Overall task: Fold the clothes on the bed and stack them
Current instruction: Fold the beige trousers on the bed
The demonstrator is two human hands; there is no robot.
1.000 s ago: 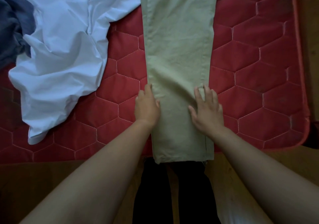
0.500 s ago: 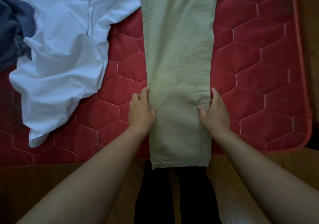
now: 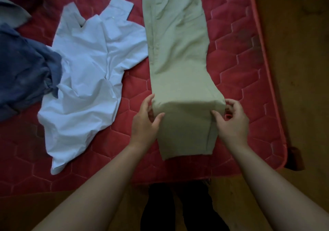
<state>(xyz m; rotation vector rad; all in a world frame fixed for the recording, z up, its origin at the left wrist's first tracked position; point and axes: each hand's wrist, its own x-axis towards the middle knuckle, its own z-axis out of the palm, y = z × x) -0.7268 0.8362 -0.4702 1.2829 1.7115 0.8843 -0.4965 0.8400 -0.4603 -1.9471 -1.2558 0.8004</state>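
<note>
Left hand (image 3: 145, 122): pinches the khaki trousers (image 3: 178, 53) at their raised fold's left edge.
Right hand (image 3: 233, 120): pinches the right edge.
Bed (image 3: 240, 61): red quilted.

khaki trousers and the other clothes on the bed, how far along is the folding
Done: the khaki trousers look doubled leg on leg. In hand: the left hand and right hand pinch their side edges, raising a crosswise fold near the hem. Left: finishing that, then the crumpled white shirt and bunched blue garment on the bed; no stack shows.
</note>
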